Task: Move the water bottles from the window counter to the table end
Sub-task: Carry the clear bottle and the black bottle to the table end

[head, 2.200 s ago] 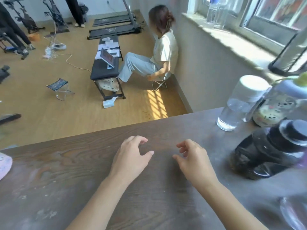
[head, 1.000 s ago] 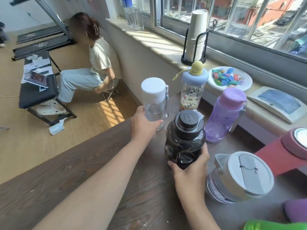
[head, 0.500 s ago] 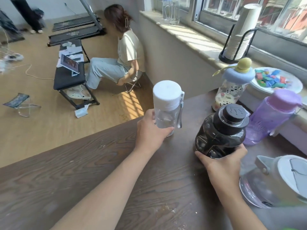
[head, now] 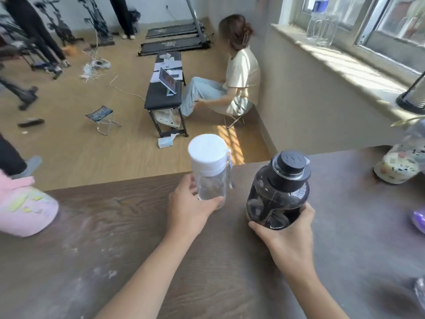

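While both arms reach over the dark wooden table (head: 115, 261), the right hand (head: 287, 236) grips the black bottle (head: 278, 194) low on its body; the left hand (head: 188, 210) clasps the clear white-capped bottle (head: 210, 171) beside it, both upright near the far edge. Farther right, a patterned bottle (head: 400, 164) stands on the table; beyond, a person (head: 239, 74) sits below the window counter (head: 345, 63).

We see the clear bottle (head: 210, 171) upright over the dark wooden table (head: 115, 249), near its far edge; it has a wide white screw cap, see-through walls and a thin strap hanging down its right side. Just to its right, apart from it, the black bottle (head: 277, 194) is larger and rounder, with smoky dark translucent walls, a short neck and a black lid, leaning slightly to the right. Whether either base touches the table we cannot tell.
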Motion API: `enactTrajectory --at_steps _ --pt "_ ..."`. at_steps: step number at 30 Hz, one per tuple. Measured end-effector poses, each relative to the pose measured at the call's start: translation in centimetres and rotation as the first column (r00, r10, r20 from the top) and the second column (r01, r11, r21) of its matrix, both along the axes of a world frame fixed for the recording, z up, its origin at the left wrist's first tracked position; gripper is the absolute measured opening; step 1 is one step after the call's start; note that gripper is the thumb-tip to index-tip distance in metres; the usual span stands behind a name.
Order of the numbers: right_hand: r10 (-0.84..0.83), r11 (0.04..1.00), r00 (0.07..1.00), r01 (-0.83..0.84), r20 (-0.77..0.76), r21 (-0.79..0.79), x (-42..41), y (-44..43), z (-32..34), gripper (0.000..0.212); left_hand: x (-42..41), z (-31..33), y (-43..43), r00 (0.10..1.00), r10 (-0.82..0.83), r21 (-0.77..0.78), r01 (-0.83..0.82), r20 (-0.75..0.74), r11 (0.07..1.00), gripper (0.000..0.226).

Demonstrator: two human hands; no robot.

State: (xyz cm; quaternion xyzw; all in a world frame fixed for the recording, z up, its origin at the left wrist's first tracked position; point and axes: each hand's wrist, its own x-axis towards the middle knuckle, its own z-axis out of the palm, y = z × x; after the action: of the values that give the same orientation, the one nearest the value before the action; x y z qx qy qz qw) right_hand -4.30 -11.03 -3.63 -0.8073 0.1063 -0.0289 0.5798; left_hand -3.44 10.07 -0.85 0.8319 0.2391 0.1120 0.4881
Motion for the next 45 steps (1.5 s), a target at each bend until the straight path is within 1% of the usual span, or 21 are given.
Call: enactTrajectory --at_steps 4,8,11,14,17,21,26,28,33,35,37,40,45 --pt "0.164 0.986 0.986 -0.164 -0.010 0.026 -2.0 8.4 0.4 0.108 -6.4 0.3 8.0 0.987 0.163 -0.043 -0.163 -0.009 0.986 0.059" --pt "0.332 0.942 0.943 -0.330 -0.016 0.057 -5.1 17.1 0.8 0.109 -14.3 -0.2 15.2 0.947 0.320 -0.050 -0.321 -0.021 0.946 0.059" --pt "0.466 0.882 0.885 -0.462 -0.024 0.092 -7.9 23.6 1.1 0.106 -20.8 -0.6 20.0 0.894 0.448 -0.043 -0.449 -0.022 0.893 0.061" --pt "0.568 0.820 0.823 -0.562 -0.029 0.109 -10.9 29.7 1.1 0.103 -26.8 -0.6 23.8 0.834 0.550 -0.071 -0.552 -0.037 0.831 0.061" --pt "0.654 0.754 0.756 -0.649 -0.028 0.099 -13.8 34.9 1.3 0.103 -31.9 -0.8 26.7 0.787 0.615 -0.080 -0.616 -0.049 0.783 0.057" --pt "0.756 0.655 0.655 -0.755 -0.007 0.043 -16.8 40.0 1.2 0.100 -36.1 -1.3 28.9 0.763 0.644 -0.081 -0.647 -0.064 0.758 0.061" --pt "0.821 0.571 0.571 -0.821 -0.010 -0.024 -18.8 44.1 0.7 0.101 -39.0 -2.1 29.7 0.749 0.659 -0.094 -0.663 -0.071 0.743 0.054" --pt "0.830 0.556 0.557 -0.830 -0.011 -0.046 -19.1 45.2 0.5 0.104 -39.6 -2.4 29.8 0.753 0.654 -0.105 -0.658 -0.067 0.746 0.058" --pt "0.843 0.535 0.538 -0.841 -0.013 -0.076 -19.2 46.5 -0.1 0.103 -40.4 -2.2 29.1 0.776 0.629 -0.125 -0.629 -0.048 0.767 0.064" --pt "0.842 0.536 0.539 -0.840 -0.019 -0.088 -19.1 46.4 -0.3 0.106 -40.8 -2.2 28.7 0.782 0.622 -0.131 -0.621 -0.040 0.772 0.067" --pt "0.843 0.534 0.538 -0.841 -0.027 -0.090 -19.0 46.3 -0.4 0.109 -41.1 -2.1 28.3 0.788 0.615 -0.136 -0.613 -0.035 0.778 0.065" --pt "0.845 0.529 0.534 -0.844 -0.037 -0.091 -18.9 45.8 -0.4 0.109 -41.7 -2.2 27.9 0.803 0.596 -0.124 -0.593 -0.018 0.795 0.068" --pt "0.860 0.505 0.509 -0.859 -0.045 -0.085 -19.1 45.0 -0.4 0.111 -42.6 -2.6 27.3 0.797 0.604 -0.135 -0.599 -0.006 0.789 0.072"
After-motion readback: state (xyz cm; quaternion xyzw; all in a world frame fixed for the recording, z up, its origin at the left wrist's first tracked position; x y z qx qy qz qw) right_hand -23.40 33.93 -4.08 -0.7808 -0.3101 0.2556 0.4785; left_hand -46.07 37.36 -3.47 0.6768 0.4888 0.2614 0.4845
